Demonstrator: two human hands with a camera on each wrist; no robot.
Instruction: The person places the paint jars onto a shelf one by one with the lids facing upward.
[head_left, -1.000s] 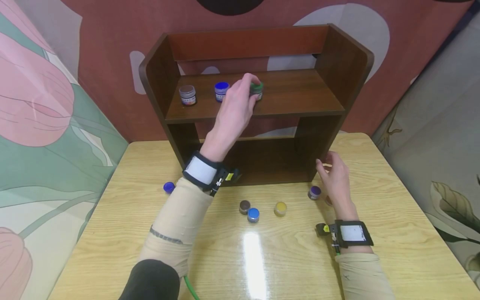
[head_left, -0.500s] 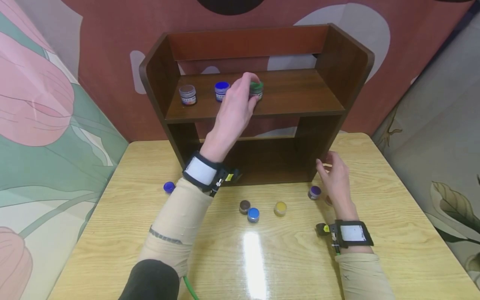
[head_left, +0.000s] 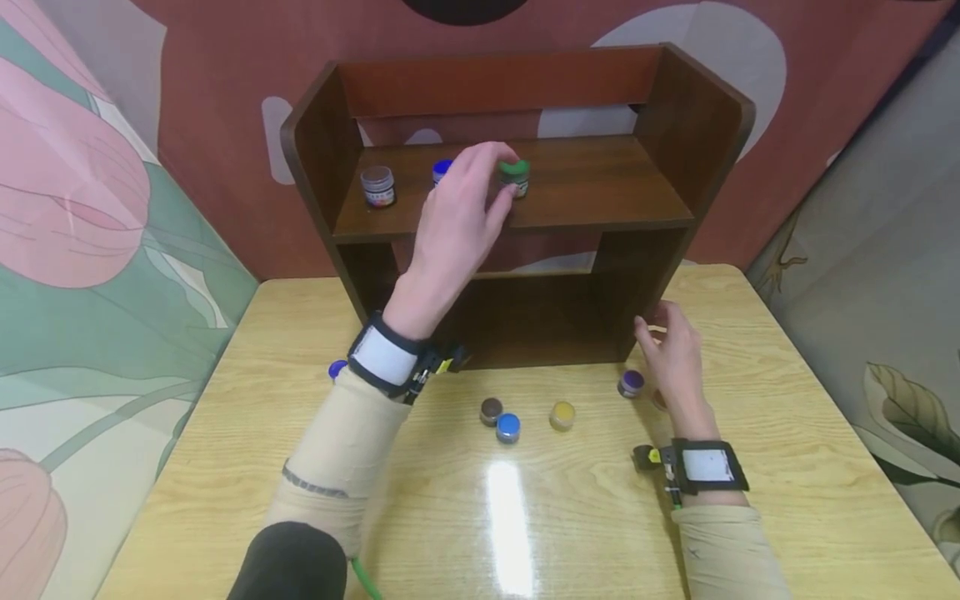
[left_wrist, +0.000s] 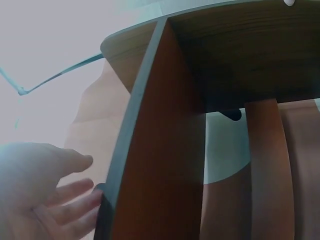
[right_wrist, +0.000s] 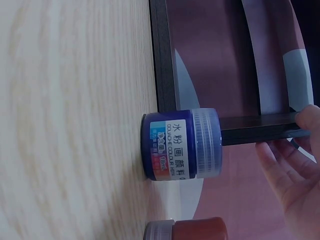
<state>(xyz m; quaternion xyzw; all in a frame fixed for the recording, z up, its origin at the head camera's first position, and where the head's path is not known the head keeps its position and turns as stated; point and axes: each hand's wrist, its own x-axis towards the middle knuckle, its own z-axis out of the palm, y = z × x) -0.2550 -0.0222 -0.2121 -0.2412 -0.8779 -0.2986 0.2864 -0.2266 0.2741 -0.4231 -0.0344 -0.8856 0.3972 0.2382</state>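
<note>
On the small purple, round plastic jar [right_wrist: 182, 144] with a ribbed clear lid, we read, turned sideways, 水粉画颜料 and beneath it "GOUACHE COLOUR", its ending unclear to us; across the label's coloured part we make out 净含量 and "18mL". On the clear-lidded round jar [head_left: 378, 187] and the green-lidded round jar [head_left: 519, 176], the print is too small for us.
</note>
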